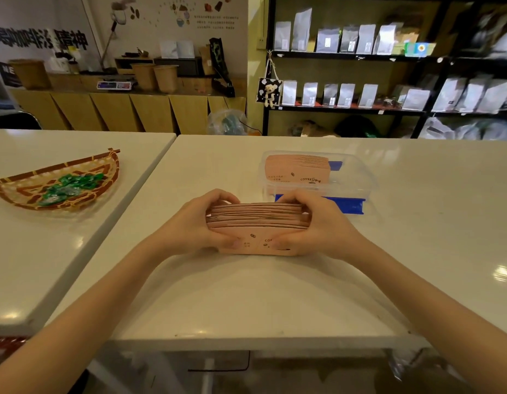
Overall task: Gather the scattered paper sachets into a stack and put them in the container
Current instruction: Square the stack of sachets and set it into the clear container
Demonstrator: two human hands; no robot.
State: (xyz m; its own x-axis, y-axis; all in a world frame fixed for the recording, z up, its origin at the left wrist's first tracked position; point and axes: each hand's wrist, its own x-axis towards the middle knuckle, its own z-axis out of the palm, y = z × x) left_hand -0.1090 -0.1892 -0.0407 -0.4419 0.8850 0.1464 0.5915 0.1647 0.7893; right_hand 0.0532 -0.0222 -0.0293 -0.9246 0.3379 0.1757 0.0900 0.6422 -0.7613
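Observation:
A stack of pink paper coffee sachets [256, 220] stands on edge on the white table, squeezed between both hands. My left hand [198, 226] grips its left end and my right hand [317, 226] grips its right end, thumbs on the front sachet. Just behind, a clear plastic container [357, 177] with blue clips holds another row of the same pink sachets [297, 169] in its left part. No loose sachets show elsewhere on the table.
A woven half-round basket [16, 191] with green wrapped candies sits on the neighbouring table at left. A gap runs between the two tables. Shelves with silver bags stand behind at right, a counter with pots at left.

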